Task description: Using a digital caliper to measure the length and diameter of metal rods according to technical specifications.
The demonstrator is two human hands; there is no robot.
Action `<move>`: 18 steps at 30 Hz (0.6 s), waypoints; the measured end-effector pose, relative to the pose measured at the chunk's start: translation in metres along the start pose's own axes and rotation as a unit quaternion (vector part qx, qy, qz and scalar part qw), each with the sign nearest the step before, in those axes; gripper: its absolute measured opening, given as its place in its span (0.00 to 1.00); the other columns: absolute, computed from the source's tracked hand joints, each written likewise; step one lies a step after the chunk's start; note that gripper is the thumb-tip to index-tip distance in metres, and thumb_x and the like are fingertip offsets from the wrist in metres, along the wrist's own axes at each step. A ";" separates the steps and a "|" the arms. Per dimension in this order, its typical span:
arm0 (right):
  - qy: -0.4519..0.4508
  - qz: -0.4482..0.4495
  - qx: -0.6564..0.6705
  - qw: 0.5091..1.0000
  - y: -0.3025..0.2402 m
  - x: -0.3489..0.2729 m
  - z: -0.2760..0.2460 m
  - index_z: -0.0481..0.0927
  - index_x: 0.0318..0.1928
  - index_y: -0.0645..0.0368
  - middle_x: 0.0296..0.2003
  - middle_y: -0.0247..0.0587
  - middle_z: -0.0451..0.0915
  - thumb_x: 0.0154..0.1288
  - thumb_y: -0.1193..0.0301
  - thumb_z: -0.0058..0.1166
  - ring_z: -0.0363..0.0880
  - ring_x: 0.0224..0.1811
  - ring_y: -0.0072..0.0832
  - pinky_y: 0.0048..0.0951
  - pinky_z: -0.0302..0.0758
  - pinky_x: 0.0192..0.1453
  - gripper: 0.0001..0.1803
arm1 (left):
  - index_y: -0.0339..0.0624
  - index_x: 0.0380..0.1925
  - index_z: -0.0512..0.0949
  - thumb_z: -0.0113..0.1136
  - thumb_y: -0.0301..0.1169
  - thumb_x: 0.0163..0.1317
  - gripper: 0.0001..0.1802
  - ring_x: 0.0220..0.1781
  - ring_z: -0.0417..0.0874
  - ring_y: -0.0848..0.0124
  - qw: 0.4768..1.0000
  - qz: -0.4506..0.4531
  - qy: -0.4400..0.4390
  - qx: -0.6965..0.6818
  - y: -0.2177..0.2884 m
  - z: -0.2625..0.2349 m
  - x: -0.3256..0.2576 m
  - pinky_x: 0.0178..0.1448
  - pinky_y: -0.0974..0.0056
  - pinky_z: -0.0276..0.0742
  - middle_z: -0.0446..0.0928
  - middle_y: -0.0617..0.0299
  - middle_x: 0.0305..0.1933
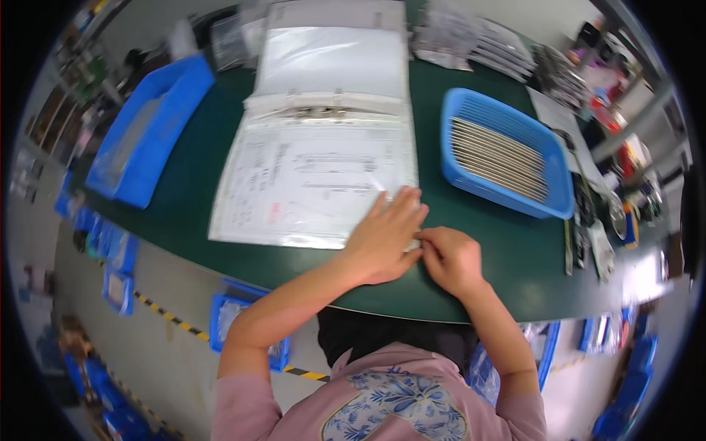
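Observation:
An open ring binder (331, 13) lies on the green table, its metal ring mechanism (320, 112) across the middle. On its near half is a printed drawing sheet in a clear page sleeve (287, 187), with fine lines, small text and a red mark. My left hand (386, 239) rests on the sleeve's lower right part, fingers stretched out. Beside it, my right hand (452, 257) is closed in a pinch at the sleeve's lower right corner. The very corner is partly hidden by my fingers.
Right of the binder stands a blue basket (507, 198) with several thin metal rods (496, 158). A long blue tray (143, 140) is at left. Hand tools (581, 220) lie along the right edge. Plastic-bagged parts (496, 48) are piled at the back. Blue bins (228, 320) stand below the table.

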State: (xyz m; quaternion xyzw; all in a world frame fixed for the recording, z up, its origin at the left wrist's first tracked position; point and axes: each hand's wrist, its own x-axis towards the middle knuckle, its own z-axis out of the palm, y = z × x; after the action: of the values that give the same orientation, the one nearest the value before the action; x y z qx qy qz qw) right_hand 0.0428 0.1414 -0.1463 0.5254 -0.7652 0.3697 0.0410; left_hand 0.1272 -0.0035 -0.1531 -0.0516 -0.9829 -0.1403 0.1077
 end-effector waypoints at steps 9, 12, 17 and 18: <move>0.072 -0.024 -0.032 0.997 0.012 -0.062 -0.039 0.78 0.33 0.57 0.19 0.39 0.71 0.48 0.77 0.53 0.72 0.21 0.38 0.35 0.69 0.24 0.09 | 0.36 0.58 0.63 0.49 0.52 0.49 0.40 0.68 0.51 0.53 0.891 -0.046 0.185 -0.411 -0.029 -0.009 -0.002 0.68 0.52 0.47 0.55 0.49 0.63; 0.154 0.035 -0.114 0.981 0.032 -0.088 -0.078 0.79 0.30 0.57 0.17 0.39 0.71 0.47 0.79 0.54 0.71 0.19 0.37 0.34 0.68 0.22 0.07 | 0.34 0.52 0.69 0.48 0.47 0.51 0.33 0.65 0.59 0.51 0.920 -0.007 0.212 -0.330 -0.025 -0.013 -0.003 0.67 0.51 0.50 0.64 0.48 0.57; 0.226 0.197 -0.204 0.932 0.080 -0.110 -0.140 0.79 0.30 0.60 0.23 0.41 0.74 0.50 0.80 0.51 0.74 0.22 0.32 0.28 0.71 0.26 0.06 | 0.34 0.46 0.72 0.54 0.31 0.47 0.23 0.60 0.65 0.49 0.965 0.057 0.200 -0.161 0.017 -0.023 0.023 0.64 0.50 0.56 0.69 0.50 0.51; 0.230 0.209 -0.221 0.924 0.092 -0.107 -0.146 0.79 0.31 0.59 0.24 0.40 0.74 0.51 0.79 0.51 0.75 0.23 0.33 0.27 0.71 0.27 0.06 | 0.34 0.45 0.71 0.54 0.30 0.47 0.22 0.62 0.64 0.49 0.970 0.055 0.194 -0.132 0.026 -0.025 0.035 0.65 0.50 0.56 0.69 0.49 0.51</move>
State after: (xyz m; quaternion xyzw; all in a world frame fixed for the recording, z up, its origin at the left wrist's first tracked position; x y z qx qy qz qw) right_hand -0.0343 0.3291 -0.1373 0.2317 -0.8897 0.3019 0.2524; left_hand 0.1014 0.0165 -0.1146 -0.0910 -0.9116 -0.2698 0.2964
